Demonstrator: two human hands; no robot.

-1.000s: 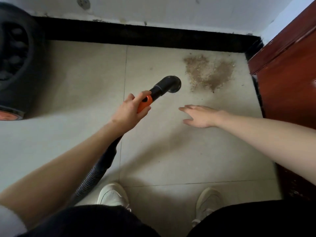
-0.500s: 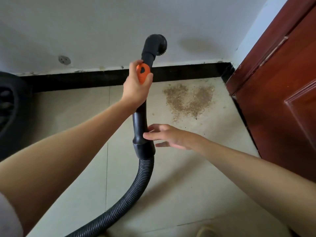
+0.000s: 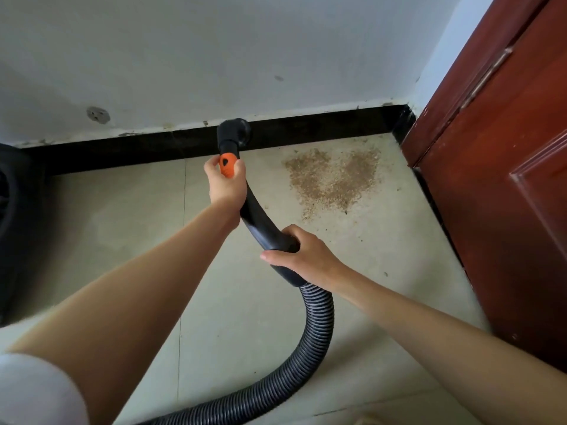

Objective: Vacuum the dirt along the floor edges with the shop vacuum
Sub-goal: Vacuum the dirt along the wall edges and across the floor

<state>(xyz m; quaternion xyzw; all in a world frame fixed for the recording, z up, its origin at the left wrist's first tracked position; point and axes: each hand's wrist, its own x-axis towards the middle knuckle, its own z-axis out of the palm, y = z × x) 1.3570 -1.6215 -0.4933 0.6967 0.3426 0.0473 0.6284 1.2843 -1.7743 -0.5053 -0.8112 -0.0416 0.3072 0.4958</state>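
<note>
A black vacuum hose handle [image 3: 256, 219] curves up from a ribbed hose [image 3: 317, 332] to a round black nozzle end [image 3: 234, 133], held in front of the black baseboard [image 3: 138, 151]. My left hand [image 3: 225, 185] grips the handle at its orange slider [image 3: 227, 165], just below the nozzle. My right hand [image 3: 302, 254] grips the handle's lower cuff, where it joins the ribbed hose. A patch of brown dirt [image 3: 333, 177] lies on the tiled floor by the baseboard, to the right of the nozzle and apart from it.
A dark red wooden door [image 3: 497, 179] stands along the right side. The black body of the shop vacuum [image 3: 12, 228] sits at the left edge. Pale floor tiles [image 3: 122, 228] stretch between them, and a white wall [image 3: 245, 50] rises behind.
My right hand has closed round the handle's lower cuff, having hovered open beside it. The nozzle has come down from high against the wall to baseboard level.
</note>
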